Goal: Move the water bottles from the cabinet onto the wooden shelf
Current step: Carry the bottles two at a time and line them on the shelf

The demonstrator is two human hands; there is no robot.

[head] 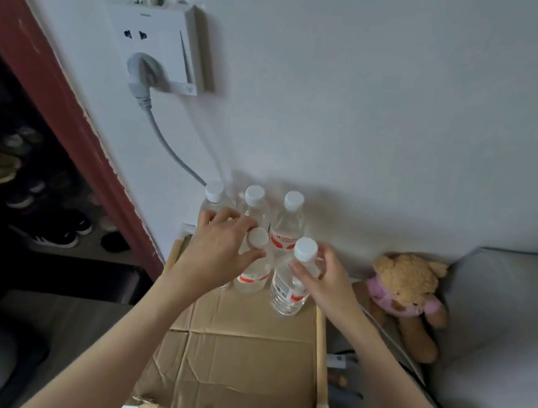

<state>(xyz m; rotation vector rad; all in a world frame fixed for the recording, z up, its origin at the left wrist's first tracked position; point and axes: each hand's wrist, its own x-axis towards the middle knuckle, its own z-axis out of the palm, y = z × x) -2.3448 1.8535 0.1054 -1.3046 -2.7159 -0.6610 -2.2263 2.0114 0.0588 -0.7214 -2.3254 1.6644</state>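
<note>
You've got five water bottles upright at the far edge of the wooden shelf (322, 342), on the cardboard sheet (239, 355) lying on it. Three stand in a back row: back-left bottle (215, 196), back-middle bottle (254, 203), back-right bottle (289, 224). Front-left bottle (253, 267) and front-right bottle (290, 286) stand just before them. Teddy bear (404, 292) sits right of the shelf; wall socket (158, 46) above, left.

— Can you read anything on those water bottles (286, 230)?
— Only red marks on white labels (281, 243); the lettering is too blurred. The front bottle (288, 289) has a barcode (281, 290), but its digits are too small to read.
</note>
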